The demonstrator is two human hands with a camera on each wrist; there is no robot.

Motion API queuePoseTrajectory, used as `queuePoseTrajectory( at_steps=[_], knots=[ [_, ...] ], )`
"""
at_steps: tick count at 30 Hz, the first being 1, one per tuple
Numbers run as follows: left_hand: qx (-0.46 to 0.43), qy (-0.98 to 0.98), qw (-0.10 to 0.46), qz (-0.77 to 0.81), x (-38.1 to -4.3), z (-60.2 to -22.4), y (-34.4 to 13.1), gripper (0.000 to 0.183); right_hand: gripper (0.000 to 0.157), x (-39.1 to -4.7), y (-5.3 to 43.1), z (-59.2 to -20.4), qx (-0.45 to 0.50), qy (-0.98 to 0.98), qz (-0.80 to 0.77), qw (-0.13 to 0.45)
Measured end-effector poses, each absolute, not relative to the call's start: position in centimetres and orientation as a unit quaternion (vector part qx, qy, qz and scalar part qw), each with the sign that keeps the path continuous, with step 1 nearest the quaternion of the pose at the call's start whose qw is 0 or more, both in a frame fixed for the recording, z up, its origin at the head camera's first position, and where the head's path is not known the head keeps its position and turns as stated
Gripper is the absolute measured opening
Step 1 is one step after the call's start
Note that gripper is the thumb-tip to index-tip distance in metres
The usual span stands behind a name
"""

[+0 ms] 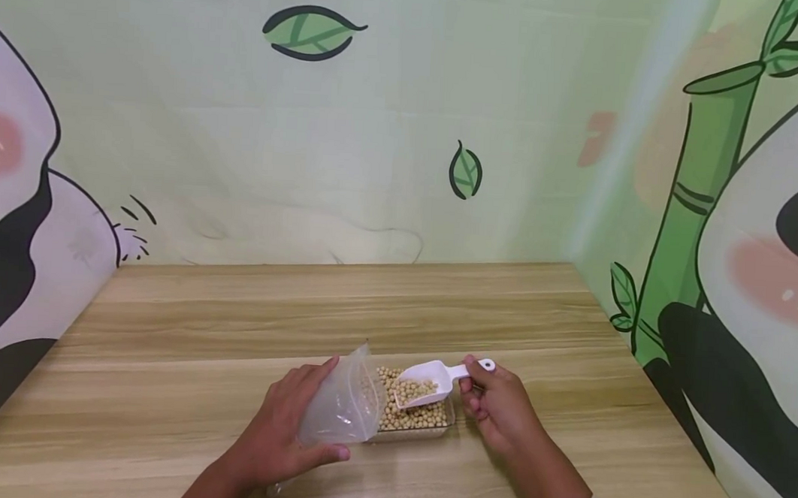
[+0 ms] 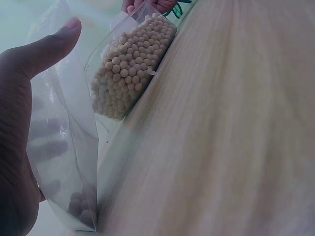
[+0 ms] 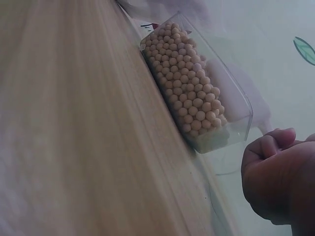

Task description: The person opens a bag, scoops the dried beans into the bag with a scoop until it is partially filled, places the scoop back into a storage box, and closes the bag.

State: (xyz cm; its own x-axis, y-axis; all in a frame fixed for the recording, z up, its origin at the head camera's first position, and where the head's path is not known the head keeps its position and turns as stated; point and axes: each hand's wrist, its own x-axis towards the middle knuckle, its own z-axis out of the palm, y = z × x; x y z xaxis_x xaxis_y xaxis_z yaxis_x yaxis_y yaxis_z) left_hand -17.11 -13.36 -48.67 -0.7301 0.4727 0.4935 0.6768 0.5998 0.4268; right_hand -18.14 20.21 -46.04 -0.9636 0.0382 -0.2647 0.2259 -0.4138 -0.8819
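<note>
While the right hand (image 1: 499, 408) pinches the handle of a white scoop (image 1: 432, 382), thumb and curled fingers closed on its end, the scoop's bowl hangs loaded with soybeans (image 1: 413, 390) over the clear tray (image 1: 445, 424) at the lower centre of the head view. The left hand (image 1: 291, 428) grips a clear zip bag (image 1: 343, 408) just left of the tray, thumb along its lower edge and fingers behind, with the bag's mouth turned toward the scoop. Judging by this, the step in hand is carrying a scoopful from tray to bag; the next move likely calls for swinging the bowl left into the opening and tipping it without spilling. A few beans (image 2: 81, 206) already lie in the bag's bottom corner, at the lower left of the left wrist view. Tray and bag rest on the wooden table (image 1: 232, 323), between both hands.
</note>
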Motion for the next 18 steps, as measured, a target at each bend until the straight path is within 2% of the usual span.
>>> queuePoseTrajectory(
  at_steps=[8,18],
  knots=[
    [-0.310,-0.888,0.146,-0.306,-17.0,-48.4,-13.3,0.116,0.036,-18.1,20.3,-45.9,0.109,0.512,-0.849,0.071],
    [-0.328,-0.880,0.165,-0.303,-17.3,-48.9,-13.5,0.115,0.032,-17.1,20.1,-44.5,0.070,0.522,-0.850,0.016]
  ],
)
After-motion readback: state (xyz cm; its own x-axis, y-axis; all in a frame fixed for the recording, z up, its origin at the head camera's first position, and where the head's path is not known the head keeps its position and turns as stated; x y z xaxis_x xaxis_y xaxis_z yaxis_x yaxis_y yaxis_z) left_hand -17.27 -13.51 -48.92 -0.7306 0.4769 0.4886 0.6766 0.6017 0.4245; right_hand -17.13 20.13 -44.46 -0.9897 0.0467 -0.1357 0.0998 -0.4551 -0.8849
